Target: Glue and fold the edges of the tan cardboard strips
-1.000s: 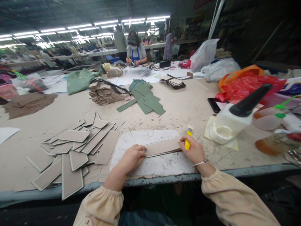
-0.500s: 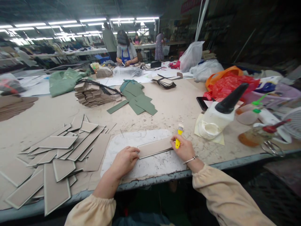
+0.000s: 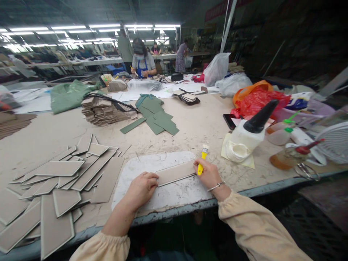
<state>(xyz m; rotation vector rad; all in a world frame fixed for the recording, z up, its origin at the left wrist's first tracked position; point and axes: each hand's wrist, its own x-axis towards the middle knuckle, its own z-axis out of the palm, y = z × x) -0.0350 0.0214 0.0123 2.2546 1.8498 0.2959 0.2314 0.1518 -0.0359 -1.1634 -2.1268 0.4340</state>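
A long beige panel (image 3: 175, 173) with a thin dark edge lies on a white board (image 3: 130, 170). My left hand (image 3: 143, 188) pinches its left end, the fingers bent and close together. At the opposite end, my right hand (image 3: 208, 175) has its fingertips on the panel. A small yellow brush (image 3: 201, 167) with pale bristles is held in that same hand, bristles up, pointing away from me. Just left of the board, several similar beige panels (image 3: 59, 168) with pale borders lie in a loose, overlapping heap.
To the right stand a white glue bottle (image 3: 246, 136) with a black nozzle and a jar of amber liquid (image 3: 288, 156). Green pieces (image 3: 154, 116) and a tied beige stack (image 3: 102, 110) lie farther back. A co-worker (image 3: 143, 61) sits across the table.
The whole view has shifted slightly. Both hands keep their places at the panel's ends, and the brush stays in my right hand.
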